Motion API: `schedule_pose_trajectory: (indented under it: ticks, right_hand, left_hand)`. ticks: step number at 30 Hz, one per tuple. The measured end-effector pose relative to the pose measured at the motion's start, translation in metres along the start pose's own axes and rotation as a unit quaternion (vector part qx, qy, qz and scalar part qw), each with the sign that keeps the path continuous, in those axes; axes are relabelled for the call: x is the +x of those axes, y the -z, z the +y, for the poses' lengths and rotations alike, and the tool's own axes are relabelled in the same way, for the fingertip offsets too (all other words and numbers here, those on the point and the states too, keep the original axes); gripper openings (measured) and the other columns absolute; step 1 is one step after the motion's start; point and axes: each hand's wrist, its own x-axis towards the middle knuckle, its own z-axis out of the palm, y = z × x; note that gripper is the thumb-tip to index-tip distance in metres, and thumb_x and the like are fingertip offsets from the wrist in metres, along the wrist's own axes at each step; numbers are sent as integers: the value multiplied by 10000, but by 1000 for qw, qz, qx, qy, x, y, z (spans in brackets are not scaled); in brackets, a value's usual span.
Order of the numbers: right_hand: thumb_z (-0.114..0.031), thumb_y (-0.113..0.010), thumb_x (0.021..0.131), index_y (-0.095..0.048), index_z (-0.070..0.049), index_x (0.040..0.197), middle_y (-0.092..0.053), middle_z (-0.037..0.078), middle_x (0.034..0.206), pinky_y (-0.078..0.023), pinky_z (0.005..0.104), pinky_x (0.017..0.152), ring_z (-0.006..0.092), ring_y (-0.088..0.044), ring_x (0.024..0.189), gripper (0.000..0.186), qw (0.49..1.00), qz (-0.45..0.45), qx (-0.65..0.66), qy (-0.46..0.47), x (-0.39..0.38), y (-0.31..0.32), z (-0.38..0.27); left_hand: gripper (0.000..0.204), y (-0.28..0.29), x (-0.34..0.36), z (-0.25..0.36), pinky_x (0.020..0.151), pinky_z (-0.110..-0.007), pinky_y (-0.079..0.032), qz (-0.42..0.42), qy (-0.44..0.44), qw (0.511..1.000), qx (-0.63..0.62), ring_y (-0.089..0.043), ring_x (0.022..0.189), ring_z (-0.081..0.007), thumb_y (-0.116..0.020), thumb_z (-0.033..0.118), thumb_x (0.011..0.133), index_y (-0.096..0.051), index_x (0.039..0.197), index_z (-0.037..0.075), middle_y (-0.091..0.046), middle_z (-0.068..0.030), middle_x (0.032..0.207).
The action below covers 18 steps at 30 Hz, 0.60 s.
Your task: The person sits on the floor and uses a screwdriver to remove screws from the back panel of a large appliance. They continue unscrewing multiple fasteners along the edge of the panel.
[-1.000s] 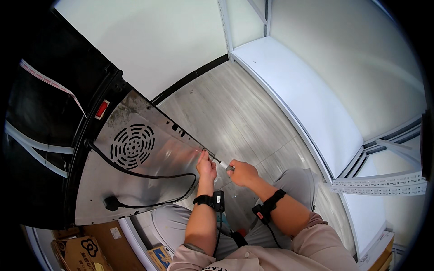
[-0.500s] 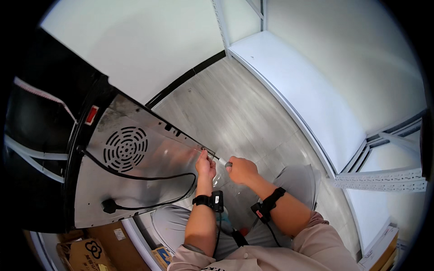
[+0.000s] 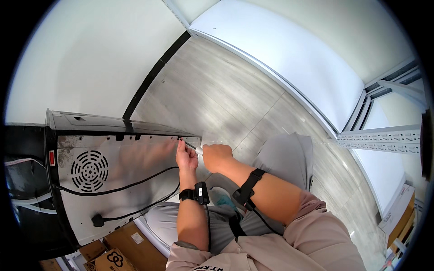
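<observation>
Right hand clenched around a screwdriver with a pale handle; its thin shaft points left to the top right corner of the appliance's back panel. Left hand rests against that same corner, fingers curled by the tip; can't tell if it pinches anything. Panel is bare shiny sheet metal, upright on its side, in front of the seated person's knees, left of centre. It has a round fan grille at left, a small red tag at the edge, slots along the top rim. A black power cord drapes across it, with the plug hanging low. Cardboard boxes below, grey plank floor behind.
</observation>
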Motion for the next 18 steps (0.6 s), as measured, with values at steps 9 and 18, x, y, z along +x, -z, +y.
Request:
schedule_pose_trajectory:
  ticks: [9,18]
  right_hand:
    - [-156,-561,836,-582,-58,1057,-682,139,975,-524,433,720,308,-670,905,243,1000,1,-11,21,1,3,2]
    - [-207,-600,840,-588,-51,1029,-686,139,943,-518,443,710,318,-668,891,246,1000,8,-14,21,-5,7,1]
  left_hand:
    - [129,-1,-1,6,443,-226,-220,15,-6,999,-52,-269,495,-55,-545,201,968,-625,1057,153,-385,75,673]
    - [188,-9,-6,11,432,-229,-218,42,-19,998,-47,-259,478,-57,-557,325,967,-628,944,153,-361,76,650]
